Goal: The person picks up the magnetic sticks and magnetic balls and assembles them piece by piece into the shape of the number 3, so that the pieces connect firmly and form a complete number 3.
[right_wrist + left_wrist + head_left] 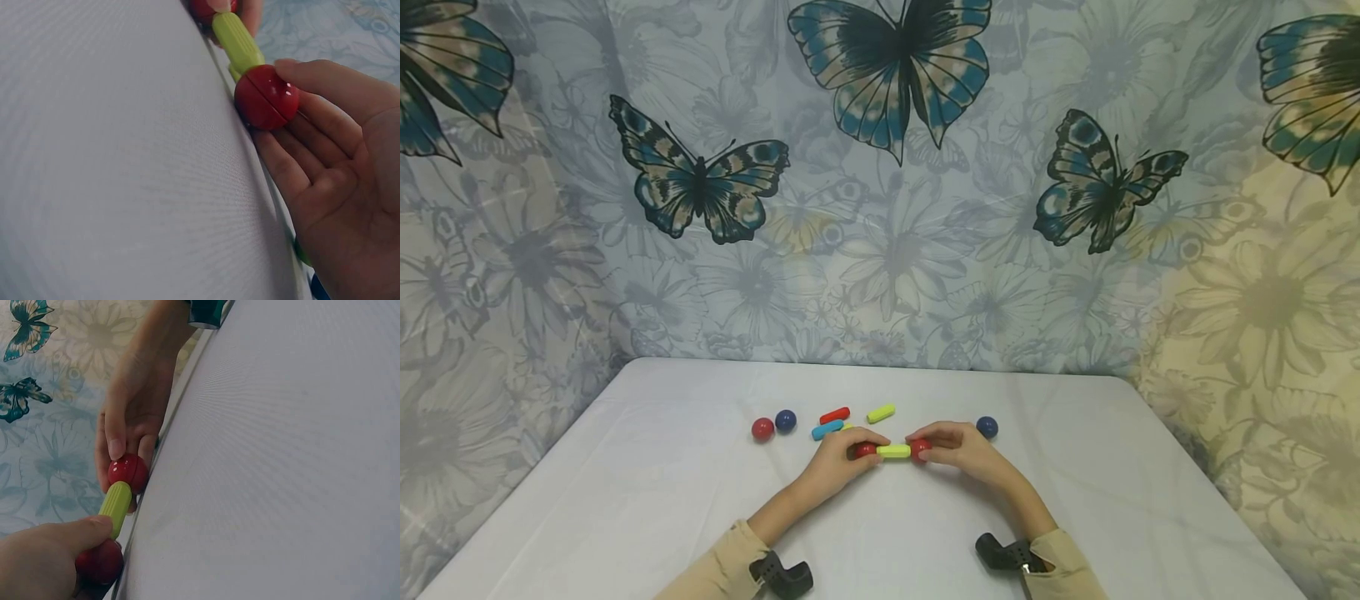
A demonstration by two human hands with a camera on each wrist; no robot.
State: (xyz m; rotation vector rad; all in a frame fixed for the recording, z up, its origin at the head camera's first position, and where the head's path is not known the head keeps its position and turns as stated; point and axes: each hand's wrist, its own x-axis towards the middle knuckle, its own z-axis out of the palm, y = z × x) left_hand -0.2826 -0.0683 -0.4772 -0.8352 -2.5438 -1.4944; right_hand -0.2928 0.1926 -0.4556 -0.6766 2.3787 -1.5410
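Both hands meet over the white table around a yellow-green ribbed stick (893, 452) with a red ball at each end. The left hand (838, 457) grips the left red ball (100, 562), its thumb lying along the near end of the stick. At the other end the right hand (966, 450) pinches the right red ball (267, 97) between thumb and fingers. In the right wrist view this glossy ball has a groove around it and sits right against the stick's end. The left ball is partly hidden behind the left hand's fingers.
Left of the hands lie a red ball (762, 429) and a dark blue ball (786, 421). Behind them are a red stick (835, 415), a blue stick (827, 430) and a yellow-green stick (881, 413). Another dark blue ball (987, 427) sits beyond the right hand.
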